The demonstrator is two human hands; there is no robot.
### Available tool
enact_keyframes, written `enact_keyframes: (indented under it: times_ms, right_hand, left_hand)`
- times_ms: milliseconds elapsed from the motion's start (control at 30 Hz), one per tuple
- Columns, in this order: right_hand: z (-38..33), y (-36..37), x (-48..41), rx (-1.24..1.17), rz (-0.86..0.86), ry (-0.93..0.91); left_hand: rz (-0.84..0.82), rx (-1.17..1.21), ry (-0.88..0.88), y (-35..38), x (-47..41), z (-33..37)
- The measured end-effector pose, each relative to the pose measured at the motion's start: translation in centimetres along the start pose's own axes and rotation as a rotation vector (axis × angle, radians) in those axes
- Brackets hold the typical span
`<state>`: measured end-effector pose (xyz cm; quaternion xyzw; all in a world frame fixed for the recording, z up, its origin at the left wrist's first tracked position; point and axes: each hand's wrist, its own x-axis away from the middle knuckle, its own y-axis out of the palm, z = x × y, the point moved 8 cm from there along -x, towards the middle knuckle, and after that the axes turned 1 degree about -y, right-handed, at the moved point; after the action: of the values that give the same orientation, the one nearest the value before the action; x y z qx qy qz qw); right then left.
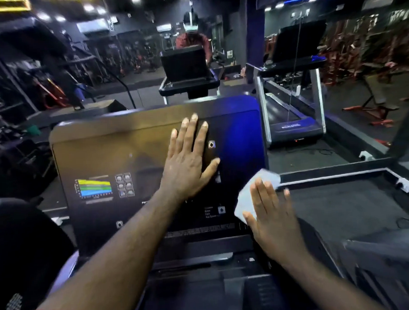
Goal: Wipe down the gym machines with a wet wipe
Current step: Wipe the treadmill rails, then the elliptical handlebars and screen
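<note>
A treadmill console panel [120,148], dark and glossy, fills the middle of the view, with a coloured chart sticker [94,187] at its lower left. My left hand [189,160] lies flat on the panel's upper right part, fingers straight and spread. My right hand [270,212] presses a pale wet wipe [251,195] flat against the panel's lower right edge, fingers straight. The wipe's upper corner sticks out beyond my fingertips.
A wall mirror ahead reflects a person behind a treadmill console [186,69]. Another treadmill [290,119] shows at the right in the mirror. A black ledge with a grey frame [338,173] runs to the right. Weight racks [368,37] fill the far right.
</note>
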<state>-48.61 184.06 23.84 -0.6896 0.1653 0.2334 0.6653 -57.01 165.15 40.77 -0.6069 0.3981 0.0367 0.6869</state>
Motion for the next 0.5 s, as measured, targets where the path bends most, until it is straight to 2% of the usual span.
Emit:
enact_keyframes:
  times_ms: [100, 267, 400, 500]
  right_hand:
    - [-0.1, 3.7, 8.9, 0.006, -0.095, -0.09]
    - [0.4, 4.0, 9.1, 0.052, -0.177, -0.227]
    - [1.2, 3.4, 9.0, 0.134, -0.233, -0.419]
    - [0.7, 2.2, 7.9, 0.234, -0.262, -0.577]
  left_hand:
    - [0.049, 0.158, 0.054, 2.7, 8.5, 1.9]
    - [0.04, 0.227, 0.082, 5.4, 20.5, 4.1]
    - [-0.111, 0.278, 0.189, 5.8, 26.5, 4.4]
    - [-0.263, 0.216, 0.123, 6.7, 30.4, 2.4]
